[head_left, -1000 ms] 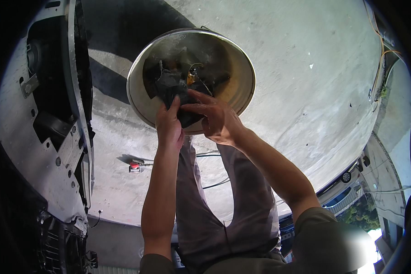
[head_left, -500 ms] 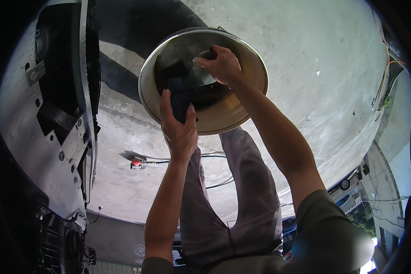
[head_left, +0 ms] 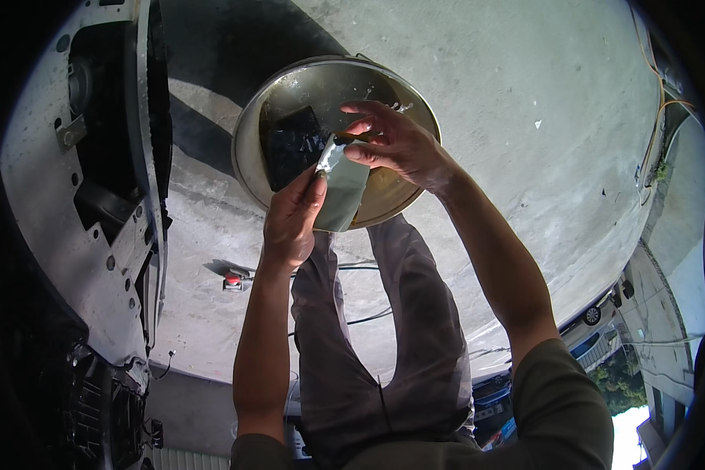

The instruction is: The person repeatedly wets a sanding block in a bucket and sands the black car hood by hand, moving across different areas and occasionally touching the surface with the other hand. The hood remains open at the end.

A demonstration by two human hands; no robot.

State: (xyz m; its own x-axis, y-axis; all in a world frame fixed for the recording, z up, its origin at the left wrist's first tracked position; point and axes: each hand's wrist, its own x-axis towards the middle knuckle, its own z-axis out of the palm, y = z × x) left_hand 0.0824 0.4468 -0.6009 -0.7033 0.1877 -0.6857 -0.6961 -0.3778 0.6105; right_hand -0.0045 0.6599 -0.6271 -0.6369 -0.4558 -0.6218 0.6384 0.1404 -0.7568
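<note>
A round bucket (head_left: 245, 125) holds murky liquid and a dark submerged piece (head_left: 290, 141). Over its near side, my left hand (head_left: 290, 215) grips a flat, wet grey-green piece (head_left: 341, 188), thumb along its left edge. My right hand (head_left: 395, 147) has its thumb on the upper end of the same piece, with the other fingers curled behind and above it. Small splashes glint beside the right fingertips. A dark bit sits at the piece's top; I cannot make out what it is.
A perforated metal vehicle structure (head_left: 94, 235) stands close on the left. A red-topped fitting (head_left: 233, 280) with a hose lies on the concrete (head_left: 525, 94) near my legs. Orange cables (head_left: 656, 74) run along the right edge, and a car wheel (head_left: 591, 315) shows at lower right.
A dark piece was in my hands a second ago; now a grey-green piece is held up between them. My right hand has shifted down and right from deeper in the bucket.
</note>
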